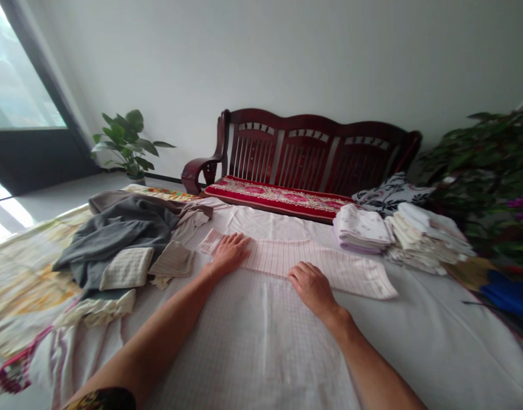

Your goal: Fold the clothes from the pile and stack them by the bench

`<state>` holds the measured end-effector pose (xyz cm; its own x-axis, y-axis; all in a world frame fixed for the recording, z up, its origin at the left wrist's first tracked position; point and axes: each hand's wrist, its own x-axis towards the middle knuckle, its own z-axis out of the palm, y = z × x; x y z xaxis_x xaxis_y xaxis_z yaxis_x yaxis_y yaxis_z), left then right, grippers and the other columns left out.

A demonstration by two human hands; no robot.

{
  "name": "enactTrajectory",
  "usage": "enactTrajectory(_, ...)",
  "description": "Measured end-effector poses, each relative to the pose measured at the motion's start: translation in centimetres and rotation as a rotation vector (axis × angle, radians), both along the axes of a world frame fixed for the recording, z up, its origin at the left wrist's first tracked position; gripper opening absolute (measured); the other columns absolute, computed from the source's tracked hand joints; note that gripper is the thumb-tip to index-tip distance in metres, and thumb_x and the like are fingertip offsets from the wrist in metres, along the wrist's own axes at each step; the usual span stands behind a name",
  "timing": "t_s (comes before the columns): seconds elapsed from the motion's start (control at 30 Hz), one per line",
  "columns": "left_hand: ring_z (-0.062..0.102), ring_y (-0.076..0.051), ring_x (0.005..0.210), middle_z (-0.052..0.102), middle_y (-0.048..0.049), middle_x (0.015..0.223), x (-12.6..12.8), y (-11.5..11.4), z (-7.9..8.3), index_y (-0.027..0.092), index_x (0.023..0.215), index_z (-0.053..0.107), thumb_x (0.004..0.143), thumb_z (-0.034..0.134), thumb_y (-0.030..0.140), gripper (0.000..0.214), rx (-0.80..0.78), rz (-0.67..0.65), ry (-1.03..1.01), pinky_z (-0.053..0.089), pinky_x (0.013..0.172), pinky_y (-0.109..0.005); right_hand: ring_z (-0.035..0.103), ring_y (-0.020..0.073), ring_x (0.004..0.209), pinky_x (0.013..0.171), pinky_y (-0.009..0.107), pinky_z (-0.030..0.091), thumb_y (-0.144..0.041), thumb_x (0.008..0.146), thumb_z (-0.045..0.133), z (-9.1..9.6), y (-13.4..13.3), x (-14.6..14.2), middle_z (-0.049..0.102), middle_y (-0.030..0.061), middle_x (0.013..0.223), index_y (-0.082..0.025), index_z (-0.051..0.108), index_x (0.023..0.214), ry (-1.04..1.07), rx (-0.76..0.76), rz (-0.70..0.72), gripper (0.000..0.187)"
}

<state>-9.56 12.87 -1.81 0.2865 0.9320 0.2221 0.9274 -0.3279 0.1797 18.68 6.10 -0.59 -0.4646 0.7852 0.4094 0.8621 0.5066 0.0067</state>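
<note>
A white cloth with thin red stripes (pixel 330 265) lies folded in a long band across the white sheet (pixel 261 341) in front of me. My left hand (pixel 229 253) rests flat on the band's left end, fingers stretched out. My right hand (pixel 310 285) presses on the band's near edge at its middle, fingers curled down against the fabric. Neither hand lifts anything.
A heap of grey and beige clothes (pixel 125 239) lies to the left. Two stacks of folded cloths (pixel 362 228) (pixel 424 236) stand at the right. Behind them are a dark wooden bench (pixel 304 154) with a red cushion, a potted plant (pixel 127 142) and leafy plants (pixel 487 165).
</note>
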Motion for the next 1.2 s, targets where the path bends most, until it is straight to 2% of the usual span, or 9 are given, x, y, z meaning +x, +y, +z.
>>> enactTrajectory(0.4, 0.038, -0.028, 0.142, 0.048, -0.0069, 0.151, 0.0, 0.1, 0.0, 0.029, 0.14, 0.052, 0.099, 0.046, 0.041, 0.043, -0.006, 0.002, -0.041, 0.026, 0.118, -0.044, 0.055, 0.0202, 0.084, 0.077, 0.032, 0.038, -0.019, 0.098, 0.052, -0.9, -0.1, 0.4, 0.062, 0.0042, 0.087, -0.021, 0.059, 0.084, -0.019, 0.063, 0.021, 0.016)
enactTrajectory(0.6, 0.038, -0.027, 0.142, 0.048, -0.0063, 0.15, -0.1, 0.2, -0.1, 0.029, 0.14, 0.051, 0.1, 0.043, 0.043, 0.043, -0.006, 0.001, -0.019, 0.026, 0.118, -0.043, 0.053, 0.0199, 0.083, 0.076, 0.032, 0.037, -0.018, 0.096, 0.054, -0.7, -0.2, 0.4, 0.062, 0.0035, 0.086, -0.021, 0.059, 0.083, 0.005, 0.059, 0.054, 0.015)
enactTrajectory(0.93, 0.034, -0.03, 0.145, 0.043, -0.0098, 0.154, 0.1, 0.1, -0.4, 0.027, 0.143, 0.047, 0.096, 0.049, 0.05, 0.053, -0.008, -0.007, 0.02, 0.023, 0.119, -0.046, 0.053, 0.0199, 0.084, 0.076, 0.032, 0.039, -0.017, 0.096, 0.054, -0.2, -0.3, 0.1, 0.061, 0.0036, 0.085, -0.022, 0.06, 0.082, 0.005, 0.006, 0.082, 0.016)
enactTrajectory(1.07, 0.032, -0.034, 0.145, 0.041, -0.0124, 0.155, 0.2, -0.5, -0.1, 0.025, 0.142, 0.049, 0.095, 0.051, 0.05, 0.053, 0.015, 0.001, 0.015, 0.023, 0.119, -0.051, 0.057, 0.0194, 0.086, 0.078, 0.032, 0.043, -0.024, 0.099, 0.047, -0.1, -0.3, 0.6, 0.063, 0.0033, 0.086, -0.023, 0.061, 0.081, 0.154, -0.068, 0.087, 0.023)
enactTrajectory(1.2, 0.025, -0.033, 0.149, 0.036, -0.0129, 0.159, 2.0, -0.7, 1.3, 0.021, 0.142, 0.05, 0.096, 0.051, 0.046, 0.052, 0.095, -0.073, 0.017, 0.02, 0.121, -0.049, 0.062, 0.0196, 0.093, 0.085, 0.033, 0.049, -0.029, 0.102, 0.036, -0.1, 1.0, 2.0, 0.069, 0.0046, 0.094, -0.024, 0.064, 0.091, 0.391, -0.098, -0.019, 0.03)
